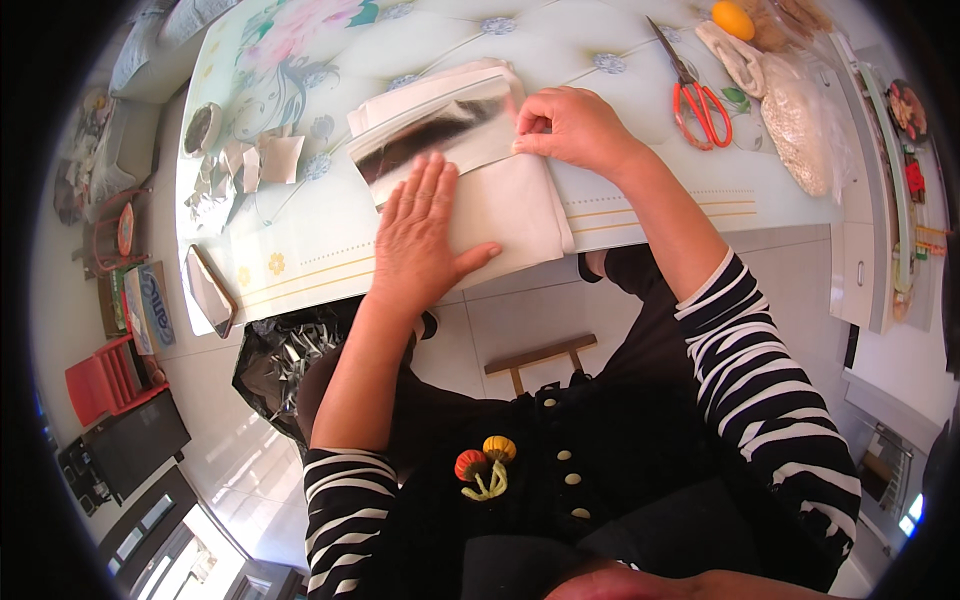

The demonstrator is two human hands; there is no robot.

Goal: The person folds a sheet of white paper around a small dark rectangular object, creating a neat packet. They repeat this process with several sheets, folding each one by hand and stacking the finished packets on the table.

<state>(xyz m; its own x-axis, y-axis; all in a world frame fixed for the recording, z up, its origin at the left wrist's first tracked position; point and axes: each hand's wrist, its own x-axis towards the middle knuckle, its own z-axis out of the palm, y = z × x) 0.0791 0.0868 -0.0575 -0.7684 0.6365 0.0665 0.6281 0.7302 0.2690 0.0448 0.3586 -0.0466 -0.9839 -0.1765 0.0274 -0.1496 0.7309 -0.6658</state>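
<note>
A shiny silver sheet (442, 124) lies across a stack of off-white folded cloth or paper (510, 206) at the table's near edge. My left hand (420, 236) rests flat on the stack with its thumb spread, its fingertips on the lower edge of the sheet. At the sheet's right end, my right hand (574, 127) is curled, thumb and forefinger at the corner, seemingly pinching it. More off-white layers show beyond the sheet's far edge. What lies under my left palm is hidden.
Red-handled scissors (701, 112) lie to the right, near a plastic bag of pale grains (799, 142) and an orange fruit (733, 20). Leftward are paper and foil scraps (251, 161), a small bowl (202, 129) and a phone (210, 289). A black bag of shiny strips (292, 367) stands below.
</note>
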